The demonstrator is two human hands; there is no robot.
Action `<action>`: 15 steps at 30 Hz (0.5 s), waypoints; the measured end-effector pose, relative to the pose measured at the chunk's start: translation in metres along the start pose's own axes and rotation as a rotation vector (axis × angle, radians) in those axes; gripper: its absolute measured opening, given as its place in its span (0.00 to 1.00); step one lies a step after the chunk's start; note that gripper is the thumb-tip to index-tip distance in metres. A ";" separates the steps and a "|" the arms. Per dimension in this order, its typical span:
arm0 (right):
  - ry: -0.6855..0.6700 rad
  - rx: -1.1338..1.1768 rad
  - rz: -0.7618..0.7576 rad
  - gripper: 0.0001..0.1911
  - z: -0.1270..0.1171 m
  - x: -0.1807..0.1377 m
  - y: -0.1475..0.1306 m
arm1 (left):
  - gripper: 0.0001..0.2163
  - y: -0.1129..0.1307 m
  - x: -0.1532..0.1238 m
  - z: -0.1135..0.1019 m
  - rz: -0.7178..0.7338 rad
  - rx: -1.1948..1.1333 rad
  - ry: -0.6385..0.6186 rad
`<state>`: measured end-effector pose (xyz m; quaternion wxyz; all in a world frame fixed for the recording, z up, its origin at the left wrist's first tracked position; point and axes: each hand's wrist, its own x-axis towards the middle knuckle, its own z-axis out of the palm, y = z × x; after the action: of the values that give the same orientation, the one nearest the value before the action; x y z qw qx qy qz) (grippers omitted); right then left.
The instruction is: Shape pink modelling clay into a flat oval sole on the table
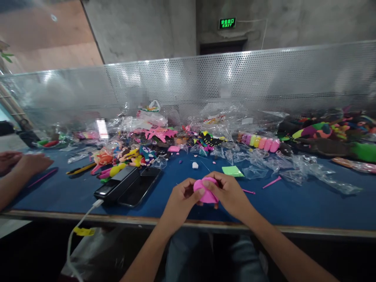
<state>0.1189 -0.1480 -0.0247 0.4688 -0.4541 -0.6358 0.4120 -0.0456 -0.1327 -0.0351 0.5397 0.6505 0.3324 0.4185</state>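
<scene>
A flattened, rounded piece of pink modelling clay (207,197) is held between both hands above the front edge of the blue table. My left hand (182,197) pinches its left side, thumb pressed on the face. On the other side my right hand (227,190) grips it, its thumb also lying on the clay. The fingers behind the piece are mostly hidden. Just beyond the hands lie a white lump (195,165) and a flat light green piece (232,171). Near my right hand are thin pink tools (272,182).
A black phone (140,187) and a power bank (113,184) with a white cable (76,225) lie to the left. Colourful clay figures (158,134) and clear plastic bags (258,158) line the perforated metal screen (182,78). Another person's hands (29,166) rest at far left.
</scene>
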 end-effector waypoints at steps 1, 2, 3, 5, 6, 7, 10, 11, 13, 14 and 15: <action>0.027 0.015 0.002 0.17 0.000 0.000 0.001 | 0.16 0.000 0.000 0.000 -0.010 0.000 0.015; 0.073 0.033 0.005 0.17 -0.001 0.000 0.001 | 0.16 -0.001 -0.001 -0.001 -0.021 0.005 0.034; 0.139 0.053 0.004 0.17 -0.004 0.001 0.002 | 0.16 -0.001 -0.002 -0.003 -0.031 0.014 0.059; 0.291 0.086 -0.011 0.19 -0.013 0.002 0.004 | 0.15 -0.002 -0.003 -0.008 -0.042 0.033 0.117; 0.354 0.093 -0.017 0.20 -0.018 0.002 0.005 | 0.15 -0.002 -0.004 -0.011 -0.044 0.038 0.142; 0.388 0.085 -0.017 0.20 -0.023 0.003 0.007 | 0.15 -0.002 -0.005 -0.014 -0.047 0.039 0.155; 0.322 -0.101 -0.017 0.18 -0.032 0.006 0.011 | 0.15 -0.002 -0.008 -0.018 -0.064 0.047 0.131; 0.269 -0.203 -0.026 0.17 -0.033 0.007 0.012 | 0.15 -0.001 -0.010 -0.018 -0.060 0.068 0.105; 0.125 -0.400 -0.032 0.14 -0.029 0.011 0.015 | 0.12 -0.001 -0.012 -0.017 -0.036 0.159 0.041; 0.050 -0.474 -0.027 0.13 -0.027 0.012 0.016 | 0.11 -0.001 -0.013 -0.017 -0.021 0.242 0.013; -0.004 -0.540 -0.015 0.12 -0.024 0.014 0.018 | 0.11 -0.002 -0.013 -0.016 -0.009 0.356 0.000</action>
<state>0.1432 -0.1277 -0.0329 0.3324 -0.5571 -0.7270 0.2248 -0.0653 -0.1375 -0.0380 0.4177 0.7343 0.4042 0.3507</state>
